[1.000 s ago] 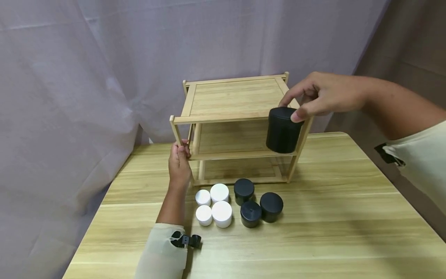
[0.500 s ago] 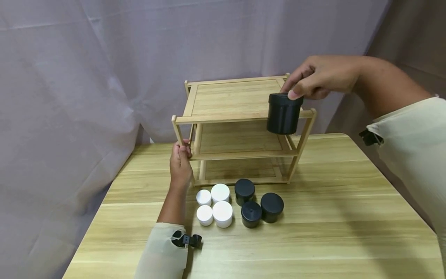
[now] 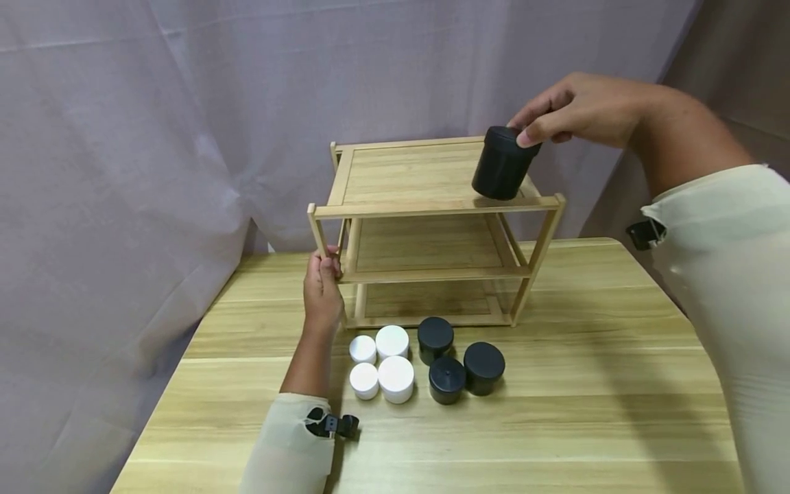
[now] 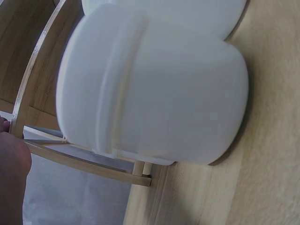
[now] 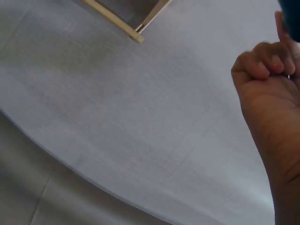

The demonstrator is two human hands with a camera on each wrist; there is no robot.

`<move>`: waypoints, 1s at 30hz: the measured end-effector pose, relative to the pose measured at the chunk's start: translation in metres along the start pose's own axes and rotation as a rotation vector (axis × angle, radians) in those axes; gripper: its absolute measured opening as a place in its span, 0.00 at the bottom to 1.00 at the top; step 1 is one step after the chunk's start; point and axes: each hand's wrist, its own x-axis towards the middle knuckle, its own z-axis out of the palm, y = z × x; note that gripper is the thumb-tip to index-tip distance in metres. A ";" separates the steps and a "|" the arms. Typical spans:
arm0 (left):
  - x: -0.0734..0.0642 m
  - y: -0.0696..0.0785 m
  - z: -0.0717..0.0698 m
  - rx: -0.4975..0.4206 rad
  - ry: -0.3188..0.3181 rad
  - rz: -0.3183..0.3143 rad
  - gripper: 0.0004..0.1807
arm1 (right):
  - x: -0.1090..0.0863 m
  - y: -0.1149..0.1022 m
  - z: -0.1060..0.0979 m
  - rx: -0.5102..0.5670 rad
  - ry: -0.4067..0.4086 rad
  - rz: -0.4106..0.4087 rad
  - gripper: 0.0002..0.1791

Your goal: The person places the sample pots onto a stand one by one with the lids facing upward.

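My right hand (image 3: 583,113) pinches a black lidded jar (image 3: 503,168) by its lid, between thumb and fingers. The jar tilts slightly over the right front part of the top shelf of a wooden three-tier rack (image 3: 420,171); whether it touches the shelf I cannot tell. My left hand (image 3: 324,288) grips the rack's left front post. In the right wrist view only a dark edge of the jar (image 5: 293,18) shows beyond the curled fingers. A white jar (image 4: 178,93) fills much of the left wrist view, with part of the left hand (image 4: 14,157) at its edge.
In front of the rack on the wooden table (image 3: 555,425) stand several white jars (image 3: 396,377) of two sizes. To their right are three black jars (image 3: 484,363). A grey curtain (image 3: 278,89) hangs behind the table.
My right hand has raised the black jar from in front of the rack's right side to above its top shelf, tilting it slightly. The left hand keeps its grip on the post.
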 end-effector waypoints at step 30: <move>-0.002 0.001 0.007 0.025 0.000 0.006 0.31 | 0.031 0.000 0.017 -0.134 0.194 0.133 0.45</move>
